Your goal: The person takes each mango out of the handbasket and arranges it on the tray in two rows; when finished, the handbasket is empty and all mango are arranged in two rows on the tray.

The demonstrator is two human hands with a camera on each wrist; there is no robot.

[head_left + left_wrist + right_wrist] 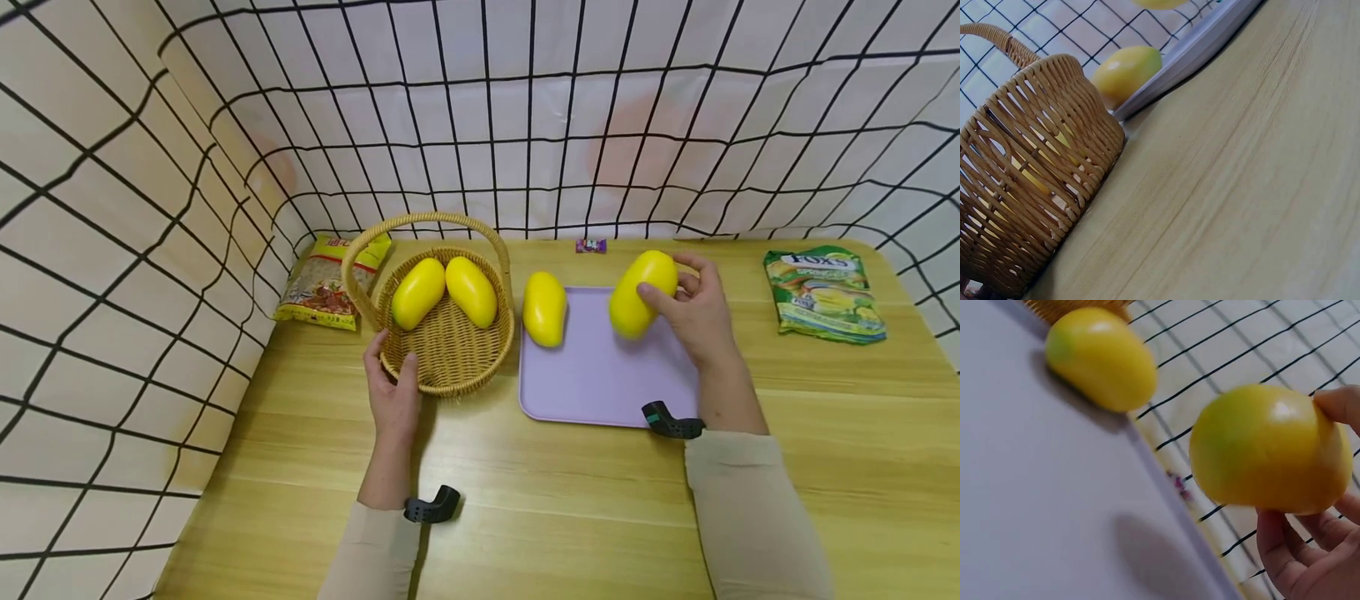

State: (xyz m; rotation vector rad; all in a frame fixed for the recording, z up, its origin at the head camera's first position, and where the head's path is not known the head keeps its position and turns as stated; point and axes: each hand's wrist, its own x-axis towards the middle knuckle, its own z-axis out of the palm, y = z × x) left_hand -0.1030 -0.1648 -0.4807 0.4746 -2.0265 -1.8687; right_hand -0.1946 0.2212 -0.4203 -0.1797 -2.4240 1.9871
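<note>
A yellow mango (639,292) is held up over the right part of the lilac tray (592,383), pinched between thumb and fingers of my right hand (699,321). Its shadow falls on the tray in the right wrist view. Another mango (544,308) lies at the tray's left edge. My left hand (393,400) grips the near left rim of the wicker basket (450,358), thumb over the inside. Two mangoes, one on the left (418,293) and one on the right (471,292), rest inside. In the left wrist view the basket's woven side (1041,162) hides most of that hand.
Behind the basket's left side lies a yellow snack bag (330,283). A small purple wrapped candy (591,246) is near the table's back edge. To the far right sits a green Fox's candy bag (825,293). Grid-patterned cloth (555,108) walls the wooden table (540,517).
</note>
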